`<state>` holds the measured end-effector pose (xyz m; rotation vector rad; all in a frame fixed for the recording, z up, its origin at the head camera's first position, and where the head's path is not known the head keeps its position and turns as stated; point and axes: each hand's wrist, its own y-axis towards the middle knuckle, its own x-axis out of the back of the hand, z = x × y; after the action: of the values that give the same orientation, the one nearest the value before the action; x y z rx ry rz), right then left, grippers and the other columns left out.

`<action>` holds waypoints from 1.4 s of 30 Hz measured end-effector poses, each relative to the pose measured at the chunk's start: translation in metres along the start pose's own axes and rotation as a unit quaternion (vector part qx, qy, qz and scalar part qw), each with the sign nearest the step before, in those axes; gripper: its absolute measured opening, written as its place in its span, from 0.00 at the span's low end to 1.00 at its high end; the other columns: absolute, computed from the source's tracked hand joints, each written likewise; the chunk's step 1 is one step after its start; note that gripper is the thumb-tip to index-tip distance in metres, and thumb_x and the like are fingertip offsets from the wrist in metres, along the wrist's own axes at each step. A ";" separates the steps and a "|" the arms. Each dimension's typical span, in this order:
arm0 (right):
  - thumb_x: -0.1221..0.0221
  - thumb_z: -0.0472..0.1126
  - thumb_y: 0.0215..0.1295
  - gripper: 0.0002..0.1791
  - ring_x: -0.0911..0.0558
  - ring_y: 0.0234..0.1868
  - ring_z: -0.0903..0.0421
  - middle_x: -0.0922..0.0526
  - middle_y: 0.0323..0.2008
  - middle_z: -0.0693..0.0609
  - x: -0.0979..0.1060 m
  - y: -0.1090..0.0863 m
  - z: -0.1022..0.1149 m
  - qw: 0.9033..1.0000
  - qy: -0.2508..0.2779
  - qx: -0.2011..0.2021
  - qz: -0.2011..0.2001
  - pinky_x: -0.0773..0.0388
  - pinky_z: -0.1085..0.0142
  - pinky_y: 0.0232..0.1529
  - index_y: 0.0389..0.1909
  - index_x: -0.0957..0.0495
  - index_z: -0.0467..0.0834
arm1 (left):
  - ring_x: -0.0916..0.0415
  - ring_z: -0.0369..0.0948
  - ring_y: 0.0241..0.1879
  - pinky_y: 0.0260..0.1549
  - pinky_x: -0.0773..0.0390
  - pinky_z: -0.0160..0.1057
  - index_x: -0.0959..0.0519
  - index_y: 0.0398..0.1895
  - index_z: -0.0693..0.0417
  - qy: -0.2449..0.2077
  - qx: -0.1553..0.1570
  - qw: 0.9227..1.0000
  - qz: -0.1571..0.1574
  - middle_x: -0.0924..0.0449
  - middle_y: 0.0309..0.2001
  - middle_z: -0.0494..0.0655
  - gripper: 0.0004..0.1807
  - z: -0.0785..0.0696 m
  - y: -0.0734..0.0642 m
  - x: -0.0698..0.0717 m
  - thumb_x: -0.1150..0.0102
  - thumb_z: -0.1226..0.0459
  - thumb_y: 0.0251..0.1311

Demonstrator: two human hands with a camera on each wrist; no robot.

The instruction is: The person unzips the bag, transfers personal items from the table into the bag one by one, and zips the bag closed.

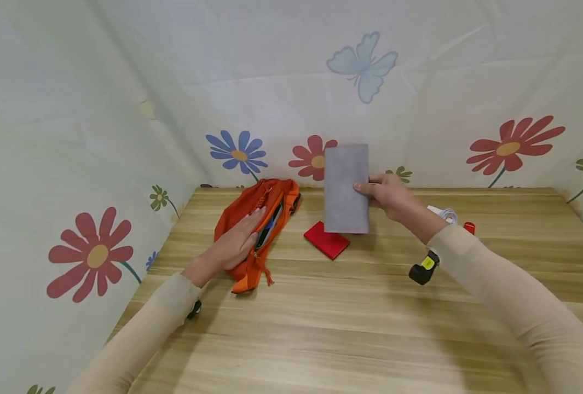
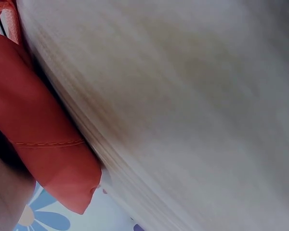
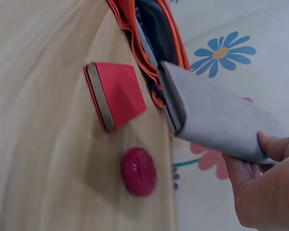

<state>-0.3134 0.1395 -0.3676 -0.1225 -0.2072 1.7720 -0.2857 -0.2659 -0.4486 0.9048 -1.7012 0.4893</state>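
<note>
An orange-red zippered bag [image 1: 238, 210] lies at the left of the table, its mouth parted over dark and blue contents. My left hand [image 1: 236, 242] rests on it with fingers fairly straight. In the left wrist view only a corner of the bag [image 2: 43, 125] and a bit of the hand [image 2: 7, 192] show. My right hand [image 1: 392, 198] pinches a flat grey rectangular folded case [image 1: 346, 189] by its right edge, thumb in front, raised above the table. Below it lies a small red notebook [image 1: 327, 241], its page edges visible in the right wrist view.
A round magenta object [image 3: 138, 172] sits on the table close to the red notebook. Farther right are a coiled white cable [image 1: 448, 215] and a small red object [image 1: 469, 227], partly behind my right forearm. A flowered curtain [image 1: 271, 98] hangs behind the wooden table [image 1: 321, 328].
</note>
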 end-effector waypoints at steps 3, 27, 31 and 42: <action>0.42 0.39 0.75 0.31 0.15 0.44 0.60 0.21 0.57 0.44 -0.003 0.002 -0.006 0.998 0.041 -0.039 0.004 0.23 0.56 0.62 0.74 0.35 0.35 | 0.61 0.51 0.81 0.77 0.56 0.53 0.58 0.83 0.55 0.001 -0.002 1.000 0.000 0.60 0.83 0.50 0.32 -0.001 0.001 0.000 0.69 0.58 0.82; 0.43 0.38 0.76 0.19 0.15 0.37 0.57 0.14 0.35 0.50 -0.075 0.005 -0.048 0.983 0.082 -0.101 0.127 0.16 0.67 0.40 0.61 0.26 0.30 | 0.60 0.51 0.81 0.77 0.55 0.55 0.57 0.83 0.57 -0.023 0.001 0.999 -0.022 0.58 0.82 0.53 0.32 -0.001 0.005 0.002 0.65 0.63 0.81; 0.44 0.38 0.76 0.21 0.16 0.38 0.56 0.16 0.38 0.49 -0.090 0.012 -0.048 0.981 0.083 -0.107 0.137 0.16 0.66 0.43 0.63 0.28 0.30 | 0.59 0.52 0.81 0.77 0.54 0.56 0.57 0.83 0.56 -0.024 0.005 0.999 -0.021 0.58 0.82 0.54 0.32 -0.001 0.006 0.002 0.64 0.62 0.81; 0.42 0.40 0.76 0.23 0.17 0.41 0.55 0.18 0.43 0.47 -0.114 0.037 -0.040 0.984 0.045 -0.114 0.131 0.17 0.62 0.51 0.66 0.27 0.34 | 0.59 0.52 0.81 0.76 0.54 0.57 0.57 0.83 0.56 -0.026 -0.014 0.999 -0.022 0.57 0.82 0.57 0.31 -0.001 0.006 0.002 0.69 0.57 0.82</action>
<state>-0.3171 0.0241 -0.4180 -0.4098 -0.3412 1.9950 -0.2902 -0.2624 -0.4455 0.9402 -1.7267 0.4158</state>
